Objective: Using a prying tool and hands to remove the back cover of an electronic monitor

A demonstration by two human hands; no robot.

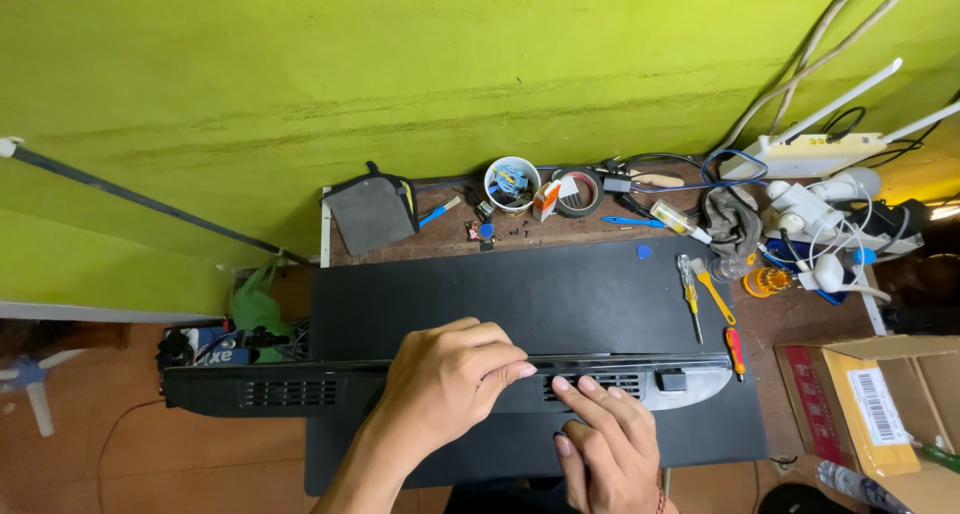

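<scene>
A long black plastic panel (pixel 290 389) with vent slots lies across a black mat (pixel 540 299) on a wooden table. My left hand (pixel 450 379) rests on the panel's middle, fingers curled over its upper edge. My right hand (pixel 605 439) lies just to the right, fingertips pressed flat on the vented part of the panel. The panel's left end sticks out past the table's edge. Neither hand lifts the panel off the mat.
Screwdrivers (pixel 690 294) lie at the mat's right edge. Along the back stand a white cup of small parts (pixel 512 184), a tape roll (pixel 578 192), a black pouch (pixel 372 212), cables and a power strip (pixel 820 219). A cardboard box (pixel 870 404) sits at the right.
</scene>
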